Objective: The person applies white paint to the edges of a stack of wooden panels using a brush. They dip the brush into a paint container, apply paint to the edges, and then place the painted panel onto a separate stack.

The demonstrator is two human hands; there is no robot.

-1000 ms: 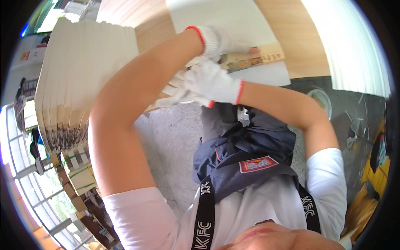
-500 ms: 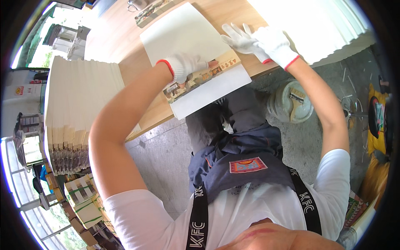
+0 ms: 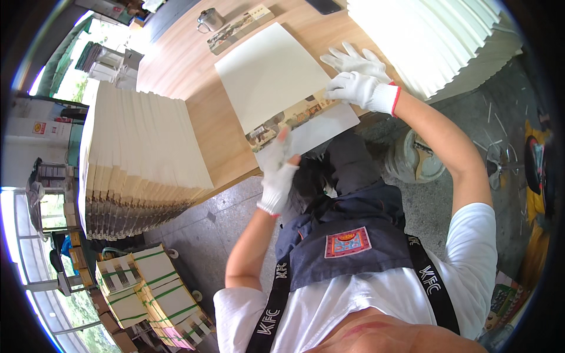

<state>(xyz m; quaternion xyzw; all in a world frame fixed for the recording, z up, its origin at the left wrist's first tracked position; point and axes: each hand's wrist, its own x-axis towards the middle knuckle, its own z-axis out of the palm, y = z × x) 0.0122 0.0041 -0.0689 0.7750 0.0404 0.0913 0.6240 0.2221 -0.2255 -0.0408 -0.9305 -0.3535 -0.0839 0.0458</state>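
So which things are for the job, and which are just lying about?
Seem part of it:
large white paper sheet
narrow brown-patterned paper strip
tall cream paper stack
bright white paper stack

Probably just lying about:
silver metal mug
black rectangular phone
loose white fabric glove

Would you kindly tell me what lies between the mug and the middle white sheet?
In the head view, a long printed block lies between the mug and the white sheet.
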